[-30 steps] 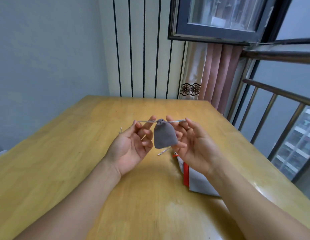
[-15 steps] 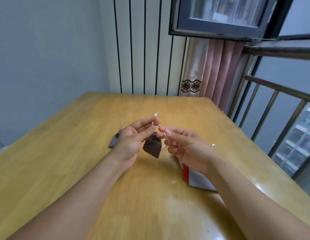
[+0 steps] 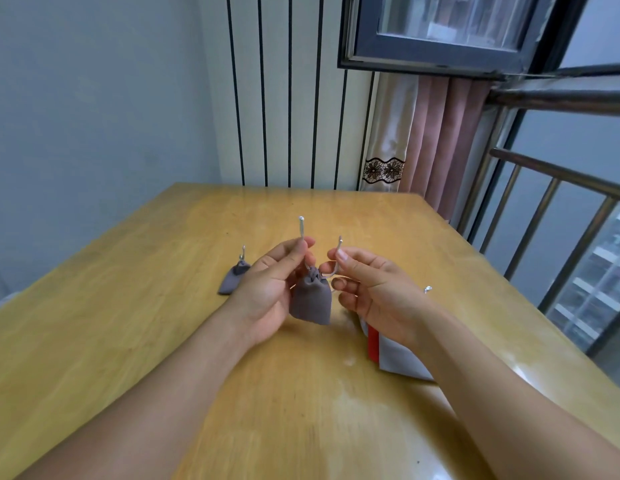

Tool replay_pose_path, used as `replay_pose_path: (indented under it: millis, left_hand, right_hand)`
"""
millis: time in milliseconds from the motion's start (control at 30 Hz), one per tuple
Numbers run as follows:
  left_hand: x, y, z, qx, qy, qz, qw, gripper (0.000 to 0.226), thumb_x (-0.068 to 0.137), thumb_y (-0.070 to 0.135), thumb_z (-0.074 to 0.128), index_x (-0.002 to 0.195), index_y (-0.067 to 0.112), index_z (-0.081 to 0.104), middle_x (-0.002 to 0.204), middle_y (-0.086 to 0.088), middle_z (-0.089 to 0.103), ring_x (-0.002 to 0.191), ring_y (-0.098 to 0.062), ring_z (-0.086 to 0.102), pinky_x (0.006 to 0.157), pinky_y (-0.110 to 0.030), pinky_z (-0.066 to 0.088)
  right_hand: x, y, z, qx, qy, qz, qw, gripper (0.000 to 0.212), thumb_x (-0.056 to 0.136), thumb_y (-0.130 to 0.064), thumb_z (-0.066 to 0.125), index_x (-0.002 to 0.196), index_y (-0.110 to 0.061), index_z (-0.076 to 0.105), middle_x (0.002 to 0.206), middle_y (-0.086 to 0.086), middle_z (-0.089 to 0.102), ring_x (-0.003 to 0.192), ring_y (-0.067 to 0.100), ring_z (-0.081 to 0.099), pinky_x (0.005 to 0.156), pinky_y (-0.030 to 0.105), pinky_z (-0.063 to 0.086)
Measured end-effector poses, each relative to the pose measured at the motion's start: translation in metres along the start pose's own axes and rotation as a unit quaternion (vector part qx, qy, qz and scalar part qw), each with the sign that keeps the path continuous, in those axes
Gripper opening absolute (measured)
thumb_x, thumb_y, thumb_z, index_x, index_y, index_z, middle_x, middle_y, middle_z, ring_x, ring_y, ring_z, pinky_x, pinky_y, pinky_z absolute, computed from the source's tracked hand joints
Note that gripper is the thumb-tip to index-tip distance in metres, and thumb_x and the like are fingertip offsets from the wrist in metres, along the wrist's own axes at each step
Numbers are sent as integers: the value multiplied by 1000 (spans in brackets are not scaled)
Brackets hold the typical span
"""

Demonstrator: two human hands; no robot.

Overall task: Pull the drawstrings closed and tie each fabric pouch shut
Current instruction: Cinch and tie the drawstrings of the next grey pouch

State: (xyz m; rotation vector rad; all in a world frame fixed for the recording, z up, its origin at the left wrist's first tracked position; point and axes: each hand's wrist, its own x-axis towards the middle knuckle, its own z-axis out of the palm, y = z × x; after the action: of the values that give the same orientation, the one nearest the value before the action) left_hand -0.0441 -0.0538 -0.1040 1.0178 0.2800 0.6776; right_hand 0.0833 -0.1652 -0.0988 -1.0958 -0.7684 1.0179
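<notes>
Now left hand (image 3: 267, 289) and right hand (image 3: 374, 289) are each pinching a cord end above the pouch (image 3: 310, 301) (cinched, untied), risking the mouth reopening if either cord is slipping.

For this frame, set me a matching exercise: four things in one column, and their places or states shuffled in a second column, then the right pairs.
Things
1. held pouch
2. second pouch
3. left hand
4. red and white packet

Places or states
A. lies on the table, to the left of the hands
B. pinches a drawstring end that points upward
C. hangs in the air between the two hands, mouth gathered
D. lies on the table, partly hidden under the right forearm

Pairs: 1-C, 2-A, 3-B, 4-D

The right hand pinches the other cord.
</notes>
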Motion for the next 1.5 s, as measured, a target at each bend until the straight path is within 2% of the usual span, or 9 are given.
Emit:
replay_pose_path:
  millis: [167, 300, 367, 467, 600, 867, 1067, 1300, 1500]
  left_hand:
    - [-4, -6, 4, 166, -31, 4, 986, 14, 92, 25, 60, 97, 15, 70, 67, 4, 55, 64, -6, 54, 61, -19, 45]
    - [-9, -6, 8, 219, -43, 22, 975, 19, 84, 38, 66, 76, 20, 69, 68, 1, 52, 65, -9, 50, 62, -21, 41]
    - [-10, -7, 7, 237, -47, 26, 970, 18, 91, 29, 63, 79, 16, 68, 68, 1, 52, 66, -9, 50, 63, -22, 42]
    - [-9, -7, 7, 245, -54, 14, 968, 21, 97, 15, 56, 79, 11, 66, 68, 1, 55, 69, -10, 54, 66, -22, 48]
    - [-12, -9, 8, 261, -64, 9, 963, 17, 92, 15, 63, 78, 8, 69, 69, 2, 63, 73, -13, 60, 72, -30, 53]
    - [-7, -10, 6, 254, 4, 25, 967, 28, 95, 24, 61, 71, 11, 67, 79, 4, 71, 79, -6, 64, 72, -23, 51]
    - [-2, -11, 1, 179, 57, 8, 982, 18, 93, 20, 64, 89, 4, 71, 77, 5, 70, 74, -7, 64, 75, -20, 54]
    - [-3, -9, 0, 149, 63, 13, 987, 16, 86, 19, 72, 94, 6, 73, 84, -6, 71, 82, -14, 67, 77, -21, 56]
    - [-4, -6, -1, 168, 66, 20, 983, 10, 84, 21, 74, 89, 12, 75, 80, -1, 72, 77, -10, 64, 76, -24, 49]
  right_hand:
    - [-2, -5, 2, -114, 39, -158, 980, 16, 77, -26, 73, 86, -14, 77, 102, 3, 73, 90, 10, 61, 65, 22, 43]
    - [-3, -7, 0, -234, 6, -230, 945, 8, 83, -18, 76, 86, -10, 78, 114, 8, 73, 127, 8, 56, 89, 36, 49]
    - [-3, -6, -1, -247, 21, -219, 944, 4, 87, -13, 74, 86, -12, 79, 110, 5, 75, 113, 6, 64, 83, 36, 51]
    - [-2, -5, -1, -229, 55, -193, 952, 6, 89, -8, 72, 88, -6, 77, 79, 8, 74, 70, 8, 64, 62, 24, 51]
    - [0, -4, -2, -239, 67, -159, 955, 8, 88, -9, 73, 86, -2, 77, 66, 9, 67, 54, 12, 52, 53, 21, 45]
    - [1, -7, -7, -203, 84, -130, 967, 10, 92, -6, 67, 97, -3, 75, 76, 11, 72, 62, 8, 57, 61, 21, 49]
    - [-1, 0, 5, -236, 125, -181, 946, 10, 77, -4, 82, 83, -3, 74, 68, 4, 73, 60, 6, 65, 59, 17, 50]
    - [-5, -1, 5, -264, 77, -176, 945, 7, 78, -4, 80, 81, -10, 79, 77, 4, 78, 75, 22, 74, 72, 40, 59]
    - [-4, -3, 3, -270, 64, -176, 944, 8, 81, 1, 77, 84, -7, 77, 81, 9, 77, 77, 13, 70, 73, 24, 58]
